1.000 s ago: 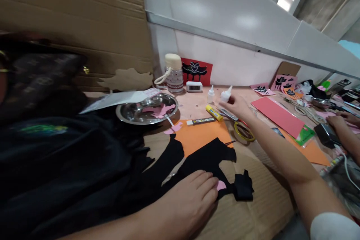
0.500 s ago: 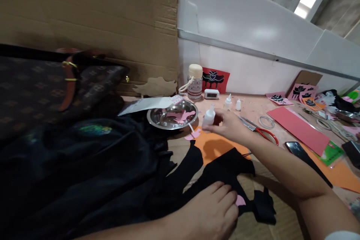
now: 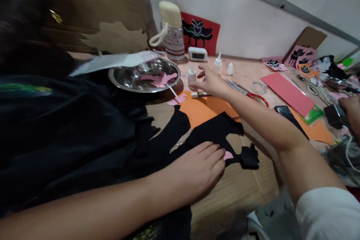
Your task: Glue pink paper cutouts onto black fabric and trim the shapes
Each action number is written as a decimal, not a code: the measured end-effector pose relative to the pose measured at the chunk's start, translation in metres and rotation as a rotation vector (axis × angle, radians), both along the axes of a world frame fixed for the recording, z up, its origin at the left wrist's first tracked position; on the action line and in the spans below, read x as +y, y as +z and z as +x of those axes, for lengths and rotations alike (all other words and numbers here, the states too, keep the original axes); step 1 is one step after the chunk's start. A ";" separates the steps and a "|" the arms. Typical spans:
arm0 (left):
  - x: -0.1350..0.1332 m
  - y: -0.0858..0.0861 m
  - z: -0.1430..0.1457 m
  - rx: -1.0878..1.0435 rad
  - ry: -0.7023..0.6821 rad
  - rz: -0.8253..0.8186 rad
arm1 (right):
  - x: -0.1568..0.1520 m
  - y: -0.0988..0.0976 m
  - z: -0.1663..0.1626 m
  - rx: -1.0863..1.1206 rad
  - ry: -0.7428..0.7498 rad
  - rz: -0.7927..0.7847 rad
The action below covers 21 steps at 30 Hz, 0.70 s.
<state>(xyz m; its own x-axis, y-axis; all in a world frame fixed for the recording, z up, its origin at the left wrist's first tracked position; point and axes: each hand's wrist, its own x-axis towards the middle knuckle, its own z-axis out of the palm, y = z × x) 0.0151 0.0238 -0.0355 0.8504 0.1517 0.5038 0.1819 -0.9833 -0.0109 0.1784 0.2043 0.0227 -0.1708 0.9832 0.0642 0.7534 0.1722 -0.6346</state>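
My left hand [image 3: 197, 172] lies flat, fingers stretched out, on a black paper cut-out [image 3: 216, 135] spread over corrugated cardboard. Its fingertips touch a small pink paper piece [image 3: 228, 155]. My right hand [image 3: 210, 81] reaches across the orange sheet [image 3: 204, 109], fingers loosely apart, right beside a small white glue bottle [image 3: 192, 78] that stands upright on the table. A white tube [image 3: 200, 95] lies just under that hand.
A steel bowl [image 3: 135, 80] holding pink cut-outs stands at the back left, with a drinking bottle [image 3: 171, 32], a small clock [image 3: 197, 54] and a red card [image 3: 209, 32] behind. Red-handled scissors [image 3: 254, 96], a phone [image 3: 284, 111] and a pink sheet [image 3: 284, 92] lie right. Another person's hand [image 3: 351, 109] works at the far right. Black cloth [image 3: 62, 127] fills the left.
My right hand has carried the glue bottle from the back of the table toward the bowl, set it down and loosened its fingers. My left hand has stayed on the black cut-out.
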 end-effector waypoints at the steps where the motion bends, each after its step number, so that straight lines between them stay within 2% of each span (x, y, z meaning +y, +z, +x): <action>1: -0.001 0.000 -0.001 -0.006 0.003 0.017 | -0.014 0.005 0.007 0.019 -0.003 0.044; 4: -0.002 0.003 -0.003 -0.010 0.012 0.050 | -0.072 0.020 0.035 0.094 0.083 0.177; 7: -0.003 0.010 -0.006 -0.010 0.004 0.061 | -0.136 0.033 0.063 0.007 0.425 0.202; 8: -0.003 0.013 -0.007 -0.003 0.001 0.062 | -0.154 0.036 0.071 -0.038 0.553 0.207; 10: -0.004 0.016 -0.007 0.025 0.005 0.059 | -0.180 0.038 0.084 -0.162 0.717 0.152; 13: -0.004 0.018 -0.006 0.050 0.024 0.043 | -0.196 0.033 0.097 -0.261 0.835 0.061; 16: -0.003 0.018 -0.006 0.051 0.044 0.017 | -0.199 0.026 0.104 -0.335 0.831 0.065; 21: 0.000 0.018 -0.007 0.108 -0.023 -0.081 | -0.199 0.022 0.108 -0.342 0.878 0.088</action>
<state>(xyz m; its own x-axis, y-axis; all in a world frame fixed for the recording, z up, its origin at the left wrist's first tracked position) 0.0076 0.0234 -0.0173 0.9026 0.1680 0.3964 0.1614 -0.9856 0.0502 0.2864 0.0052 0.0450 -0.8708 0.4881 -0.0585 0.4743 0.8027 -0.3616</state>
